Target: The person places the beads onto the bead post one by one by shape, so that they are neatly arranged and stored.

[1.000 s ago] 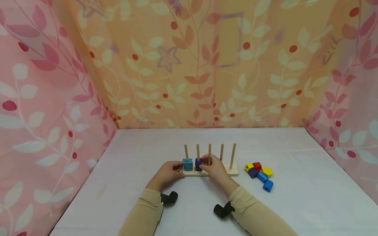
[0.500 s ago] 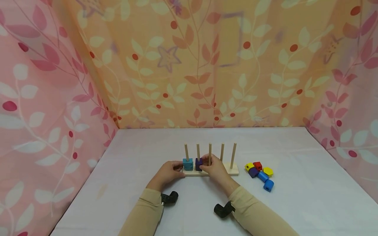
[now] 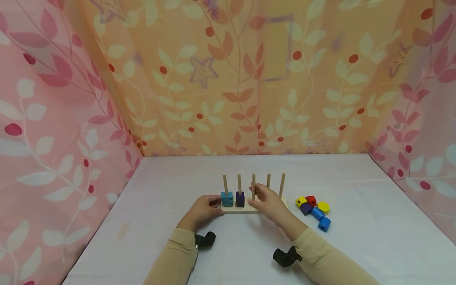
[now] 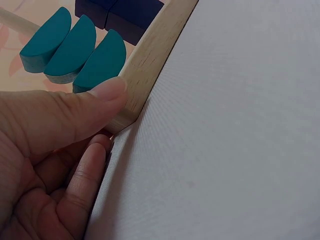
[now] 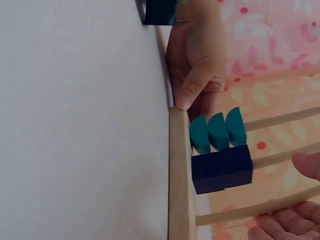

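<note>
A wooden peg stand (image 3: 242,211) with several upright pegs stands on the table. Teal half-round beads (image 4: 98,59) are stacked on its leftmost peg, and purple blocks (image 5: 222,169) sit on the second peg. My left hand (image 3: 202,209) pinches the left end of the base, thumb on the front edge and fingers behind it. My right hand (image 3: 269,204) is around the middle peg with thumb and fingers apart and nothing between them but that peg. In the right wrist view its fingertips (image 5: 312,165) are apart from the purple blocks.
To the right of the stand lies a loose group of beads: a yellow hexagonal one (image 3: 323,207), a red one (image 3: 310,200), a purple one (image 3: 305,208) and blue ones (image 3: 324,224). Patterned curtains (image 3: 228,99) border the white table (image 3: 142,237) at the back and sides.
My right hand has let go of the purple block on the second peg and moved right and slightly up, its fingers spreading. My left hand stays at the stand's end.
</note>
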A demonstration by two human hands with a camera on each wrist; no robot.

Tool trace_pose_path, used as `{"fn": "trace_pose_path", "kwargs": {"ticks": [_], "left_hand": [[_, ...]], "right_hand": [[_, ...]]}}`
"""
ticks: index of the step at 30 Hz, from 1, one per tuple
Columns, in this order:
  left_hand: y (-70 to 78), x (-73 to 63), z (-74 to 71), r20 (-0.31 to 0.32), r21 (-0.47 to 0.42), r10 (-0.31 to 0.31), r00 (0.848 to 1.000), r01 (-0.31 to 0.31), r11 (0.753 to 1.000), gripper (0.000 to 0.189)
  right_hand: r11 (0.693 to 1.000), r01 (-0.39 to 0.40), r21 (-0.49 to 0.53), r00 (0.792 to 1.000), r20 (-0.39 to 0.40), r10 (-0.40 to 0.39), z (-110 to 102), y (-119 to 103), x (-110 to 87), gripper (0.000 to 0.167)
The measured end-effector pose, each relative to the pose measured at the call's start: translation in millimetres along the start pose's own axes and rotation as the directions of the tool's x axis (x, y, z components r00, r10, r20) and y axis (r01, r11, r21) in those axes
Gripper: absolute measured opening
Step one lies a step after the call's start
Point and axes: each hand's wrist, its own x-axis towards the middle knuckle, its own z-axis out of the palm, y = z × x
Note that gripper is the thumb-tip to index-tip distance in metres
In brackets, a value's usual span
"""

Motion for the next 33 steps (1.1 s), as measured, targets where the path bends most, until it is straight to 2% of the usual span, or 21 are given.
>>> {"fn": "trace_pose_path", "kwargs": {"ticks": [8,17,26,29,33], "left_hand": [[1.3,-0.8,0.1,-0.007,0.025,0.008,1.0,-0.008,1.0,0.051],[0.8,-1.3,-0.1,-0.005,-0.009,0.0,1.0,0.0,1.0,0.05],[-1.3,-0.3,-0.7,0.002,-0.014,0.014,1.0,-0.014,1.0,0.051],[-2.4,0.3,-0.2,0.002,-0.015,0.01,1.0,-0.01,1.0,0.051],[-2.9,0.9,0.5,-0.001,-0.01,0.007,1.0,-0.007,1.0,0.05]], "right_hand": [[0.999,0.035,-0.005,0.998,0.049,-0.035,-36.7,0.1,-18.8,0.046],[0.991,0.087,-0.1,0.995,-0.037,-0.091,-85.3,10.4,-31.8,0.027],[0.961,-0.025,-0.276,0.994,-0.11,-0.005,-124.3,42.0,-33.2,0.023],[0.944,-0.053,-0.327,0.992,-0.129,0.011,-130.2,50.7,-34.4,0.021],[0.913,-0.129,-0.388,0.986,-0.147,0.077,-132.3,58.4,-35.2,0.019]]}}
